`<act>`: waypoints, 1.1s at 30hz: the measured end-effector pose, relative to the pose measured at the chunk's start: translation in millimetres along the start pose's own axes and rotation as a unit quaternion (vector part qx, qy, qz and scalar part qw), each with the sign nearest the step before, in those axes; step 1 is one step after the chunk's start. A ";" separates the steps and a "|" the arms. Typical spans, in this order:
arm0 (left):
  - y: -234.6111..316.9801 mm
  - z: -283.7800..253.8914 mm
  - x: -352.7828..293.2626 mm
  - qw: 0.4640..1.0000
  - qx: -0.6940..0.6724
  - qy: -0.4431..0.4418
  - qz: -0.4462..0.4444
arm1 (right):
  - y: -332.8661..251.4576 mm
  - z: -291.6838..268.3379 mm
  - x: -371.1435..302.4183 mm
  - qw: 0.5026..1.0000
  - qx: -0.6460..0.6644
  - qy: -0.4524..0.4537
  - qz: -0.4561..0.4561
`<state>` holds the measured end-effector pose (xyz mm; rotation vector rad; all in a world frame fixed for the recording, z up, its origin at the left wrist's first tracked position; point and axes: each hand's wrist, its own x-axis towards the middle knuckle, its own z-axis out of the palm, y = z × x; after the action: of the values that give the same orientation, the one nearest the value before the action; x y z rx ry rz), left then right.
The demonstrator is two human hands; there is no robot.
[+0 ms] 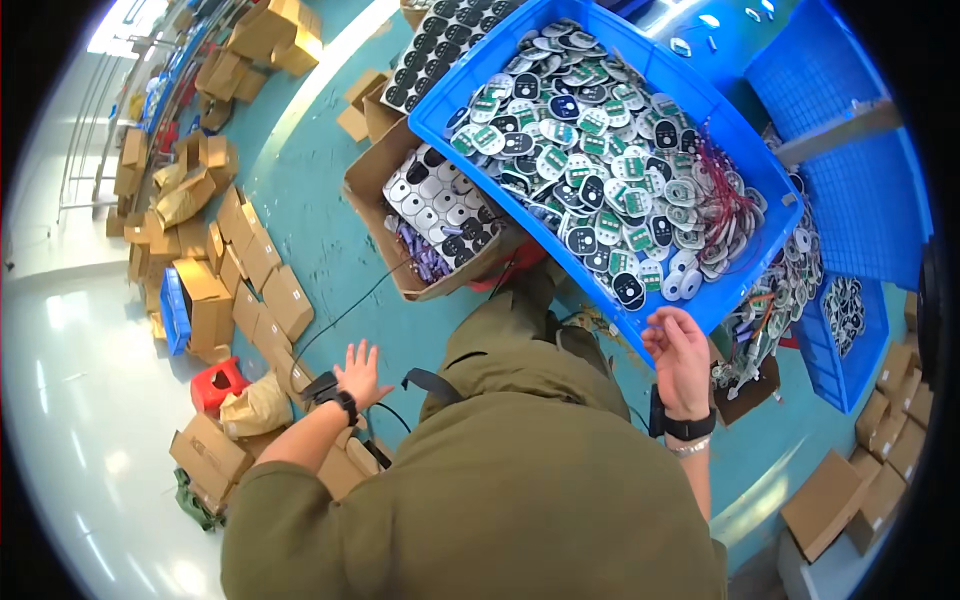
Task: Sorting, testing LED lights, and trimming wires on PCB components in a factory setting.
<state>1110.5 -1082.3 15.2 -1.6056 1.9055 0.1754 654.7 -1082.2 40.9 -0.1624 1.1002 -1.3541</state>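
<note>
from here i see bright blue bin [722, 305], green-and-white boards [553, 163], red wires [733, 200], olive jacket [540, 500], teal floor [325, 190], black-and-white patterned sheet [440, 55], brown carton [287, 302]

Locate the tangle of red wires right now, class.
In the head view, the red wires lie inside the large blue bin, toward its right side, among pale oval pieces, beyond the right hand.

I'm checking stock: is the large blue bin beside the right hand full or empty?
The blue bin is well filled, not empty: oval pieces lie heaped across it.

Blue bin [690, 72] cut off above, carton [372, 215] partly hidden, markings on boards [591, 121] too small
</note>
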 end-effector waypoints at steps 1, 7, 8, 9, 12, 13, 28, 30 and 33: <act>6.9 6.7 7.4 1.000 -0.004 -0.004 -0.001 | -1.2 -1.4 -2.1 1.000 -0.011 0.008 0.003; 24.9 0.2 44.6 0.957 -0.006 0.217 0.193 | 4.9 -9.6 -7.4 0.997 -0.050 0.039 0.036; 32.7 -29.6 56.6 0.940 0.032 0.308 0.146 | 8.7 -9.7 -9.6 0.996 -0.052 0.045 0.048; 36.9 -53.8 68.9 0.942 0.042 0.324 0.076 | 12.0 -8.5 -10.3 0.996 -0.059 0.042 0.050; 25.0 -65.6 112.7 0.986 0.014 0.159 -0.049 | 13.1 8.5 -12.2 0.995 -0.080 0.020 0.062; 22.8 -51.0 128.7 0.995 -0.021 -0.037 -0.087 | 18.0 9.6 -4.8 0.993 -0.088 0.019 0.077; 49.9 41.3 10.4 0.684 -0.601 -0.395 -0.124 | 35.4 0.0 -25.1 0.984 -0.155 0.023 0.087; 50.7 48.0 0.8 0.750 -0.481 -0.444 0.093 | 36.9 -4.3 -22.0 0.982 -0.163 0.019 0.098; 39.1 120.3 9.2 0.790 -0.452 -0.394 0.129 | 34.3 -2.3 -27.4 0.980 -0.176 0.033 0.091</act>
<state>1119.1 -1022.4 -96.2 -1.3737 1.3488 1.7997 681.5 -1048.6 31.6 -0.2692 1.3718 -1.0004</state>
